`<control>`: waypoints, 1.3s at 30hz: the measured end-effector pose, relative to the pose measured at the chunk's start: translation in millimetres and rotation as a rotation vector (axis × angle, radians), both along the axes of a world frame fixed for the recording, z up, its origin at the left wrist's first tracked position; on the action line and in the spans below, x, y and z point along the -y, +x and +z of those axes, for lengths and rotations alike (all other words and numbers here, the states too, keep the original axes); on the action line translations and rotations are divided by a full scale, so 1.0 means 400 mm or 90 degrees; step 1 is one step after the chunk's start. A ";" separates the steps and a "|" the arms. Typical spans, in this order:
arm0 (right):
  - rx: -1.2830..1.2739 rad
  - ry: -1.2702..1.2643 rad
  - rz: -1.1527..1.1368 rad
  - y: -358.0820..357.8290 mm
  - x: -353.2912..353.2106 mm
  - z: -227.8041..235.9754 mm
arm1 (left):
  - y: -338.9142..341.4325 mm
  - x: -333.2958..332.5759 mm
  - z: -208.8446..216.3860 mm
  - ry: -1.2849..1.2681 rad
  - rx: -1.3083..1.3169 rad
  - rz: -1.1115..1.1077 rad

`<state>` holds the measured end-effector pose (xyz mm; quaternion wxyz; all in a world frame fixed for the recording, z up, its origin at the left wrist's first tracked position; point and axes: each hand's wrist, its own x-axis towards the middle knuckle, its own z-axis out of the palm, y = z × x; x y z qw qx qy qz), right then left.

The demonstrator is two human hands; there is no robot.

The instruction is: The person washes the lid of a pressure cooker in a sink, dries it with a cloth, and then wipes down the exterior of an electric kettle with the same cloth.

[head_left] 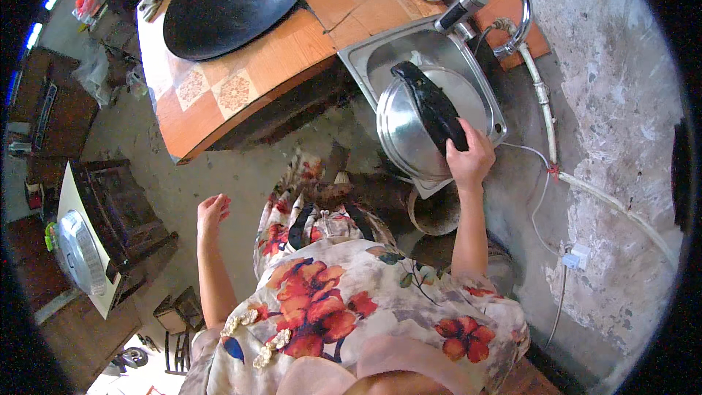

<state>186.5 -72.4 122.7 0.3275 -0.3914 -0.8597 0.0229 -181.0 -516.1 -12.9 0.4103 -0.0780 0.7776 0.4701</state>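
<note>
Your desk (292, 51) stretches left of the sink (356, 67). Over the sink's basin is a round steel lid (404, 130), its long black handle (431, 102) slanting across it. At the sink's near right edge, your right hand (472, 155) has its fingers wrapped around the handle's near end; your left hand (213, 212), well left of the sink, is empty, fingers loosely curled.

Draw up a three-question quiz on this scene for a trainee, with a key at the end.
1. Which hand grips one end of the long black object?
2. True or false: the left hand is inside the sink.
3. Fill in the blank: the large black pan rests on the orange ____.

Key:
1. The right hand.
2. False; the left hand appears empty and is well outside the sink.
3. Counter.
</note>
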 end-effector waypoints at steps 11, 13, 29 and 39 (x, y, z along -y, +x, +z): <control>-0.484 -0.402 -0.163 -0.005 0.054 0.026 | -0.135 0.216 -0.098 0.034 0.003 -0.007; -0.532 -0.454 -0.161 0.003 0.063 0.049 | -0.163 0.251 -0.127 0.017 -0.011 -0.012; -0.945 -1.060 0.270 -0.016 0.047 -0.129 | 0.289 -0.694 0.117 0.440 0.250 -0.503; -0.576 -1.322 0.406 -0.226 -0.249 -0.483 | 0.282 -0.687 0.220 0.501 0.276 0.003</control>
